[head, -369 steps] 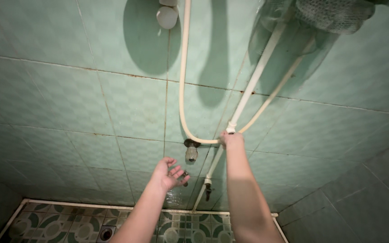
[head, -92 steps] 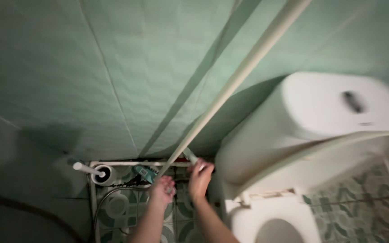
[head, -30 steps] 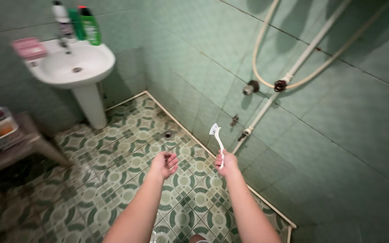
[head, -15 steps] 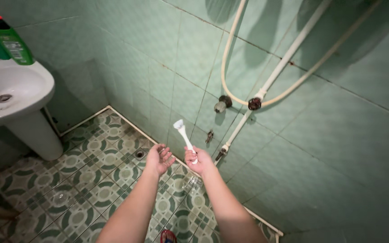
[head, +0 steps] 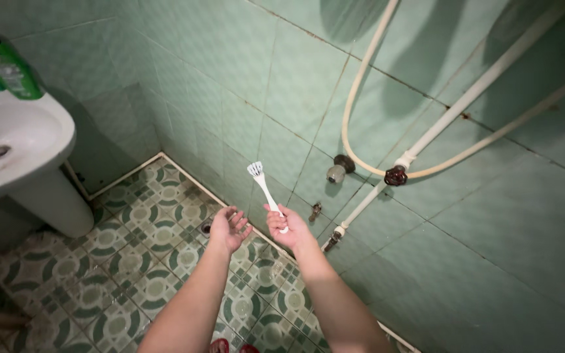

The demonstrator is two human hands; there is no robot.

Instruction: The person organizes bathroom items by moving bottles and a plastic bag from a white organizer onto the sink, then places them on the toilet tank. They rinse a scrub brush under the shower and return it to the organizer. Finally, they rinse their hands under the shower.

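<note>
A small white plastic brush with a slim handle and a short bristled head [head: 264, 191] is held upright in the right hand [head: 287, 227], the lower end of the handle pinched between thumb and curled fingers [head: 274, 212], the head pointed up toward the pale green tiled wall [head: 263, 85]. Compared with half a second ago, the brush is seen at much the same tilt, but the view has been swung slightly so that more of the wall and less of the floor is taken in. The left hand [head: 231, 226] is held just beside the right, palm up, with its fingers loosely spread and nothing gripped; it is apart from the brush. Beyond the hands, a dark round tap knob [head: 395, 175] and a metal spout [head: 337, 171] are set into the wall, with a cream hose [head: 354, 104] looped above and a white pipe [head: 465, 104] run diagonally. Below, a green and white patterned tile floor [head: 132, 261] with a small drain [head: 206, 227] is seen. At the far left, a white pedestal basin [head: 27, 140] is fixed, and a green bottle with a red cap [head: 4, 62] is stood on its rim.
</note>
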